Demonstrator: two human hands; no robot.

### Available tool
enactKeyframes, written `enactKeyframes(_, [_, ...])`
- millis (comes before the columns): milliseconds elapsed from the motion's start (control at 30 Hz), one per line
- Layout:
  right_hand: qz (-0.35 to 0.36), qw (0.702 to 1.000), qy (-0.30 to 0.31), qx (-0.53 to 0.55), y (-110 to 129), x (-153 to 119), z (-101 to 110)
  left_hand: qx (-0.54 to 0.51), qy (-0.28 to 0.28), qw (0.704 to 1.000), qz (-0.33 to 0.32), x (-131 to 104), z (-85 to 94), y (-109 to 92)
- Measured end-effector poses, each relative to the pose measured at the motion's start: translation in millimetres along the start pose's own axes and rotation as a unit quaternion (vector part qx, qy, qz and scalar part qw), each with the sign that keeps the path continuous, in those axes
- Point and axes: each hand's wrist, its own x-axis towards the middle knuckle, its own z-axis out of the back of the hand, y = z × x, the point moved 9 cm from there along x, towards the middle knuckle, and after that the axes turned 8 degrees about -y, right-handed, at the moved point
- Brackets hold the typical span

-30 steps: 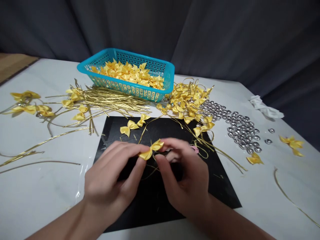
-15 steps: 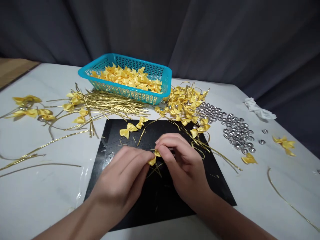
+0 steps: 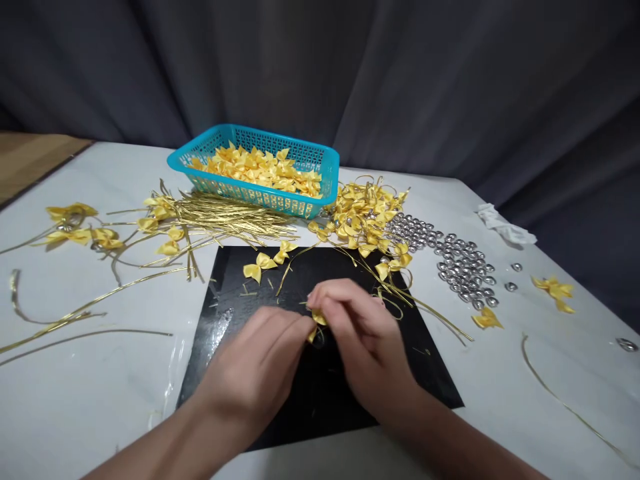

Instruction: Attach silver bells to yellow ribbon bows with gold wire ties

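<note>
Over the black mat, my left hand and my right hand meet fingertip to fingertip. Between them is a small yellow ribbon bow, partly hidden by the fingers. My left hand pinches its lower left side, while my right thumb and fingers close on its upper right side. A thin loop of cord shows just below the bow. Two more yellow bows lie at the mat's back edge.
A blue basket of yellow bows stands at the back, with gold cords before it. Bows with cords and silver beads lie right of it. A white cloth lies far right. Loose cords and bows are at left.
The view has shifted slightly. The bow between my fingers has turned and is more covered by them, and a small cord loop now shows under it. Both hands keep their pinch.
</note>
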Motion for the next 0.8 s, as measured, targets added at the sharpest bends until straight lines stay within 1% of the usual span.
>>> enactKeyframes(67, [-0.037, 0.997, -0.054, 0.048, 4, 8, 19, 0.007, 0.017, 1.0, -0.006, -3, -5.2, -1])
enactKeyframes(100, [-0.048, 0.991, -0.089, 0.091, 9, 12, 32, 0.01, 0.017, 1.0, -0.012, -3, -6.0, -1])
enactKeyframes(167, [-0.08, 0.973, -0.126, 0.178, 18, 20, 54, 0.014, 0.007, 0.999, -0.03, -4, -5.1, -4])
enactKeyframes(267, [-0.101, 0.947, -0.196, 0.233, 36, 26, 91, 0.02, 0.008, 0.999, -0.042, -4, -4.4, -5])
enactKeyframes(333, [-0.129, 0.937, -0.217, 0.243, 44, 27, 108, 0.023, 0.018, 0.999, -0.04, -4, -5.1, -3])
enactKeyframes(400, [-0.134, 0.934, -0.233, 0.236, 54, 28, 124, 0.025, 0.028, 0.998, -0.041, -4, -5.8, -3])
enactKeyframes(533, [-0.072, 0.937, -0.296, 0.171, 85, 29, 159, 0.029, 0.033, 0.998, -0.042, -6, -6.6, -4])
enactKeyframes(633, [-0.065, 0.942, -0.309, 0.112, 101, 31, 174, 0.021, 0.03, 0.998, -0.05, -8, -6.6, -7])
enactKeyframes(700, [-0.079, 0.941, -0.314, 0.101, 102, 30, 178, 0.011, 0.034, 0.998, -0.054, -9, -7.2, -8])
enactKeyframes(767, [-0.077, 0.939, -0.315, 0.115, 98, 28, 176, 0.01, 0.046, 0.998, -0.049, -9, -8.2, -9])
enactKeyframes(800, [-0.06, 0.94, -0.309, 0.129, 96, 26, 171, 0.012, 0.054, 0.998, -0.039, -8, -8.9, -9])
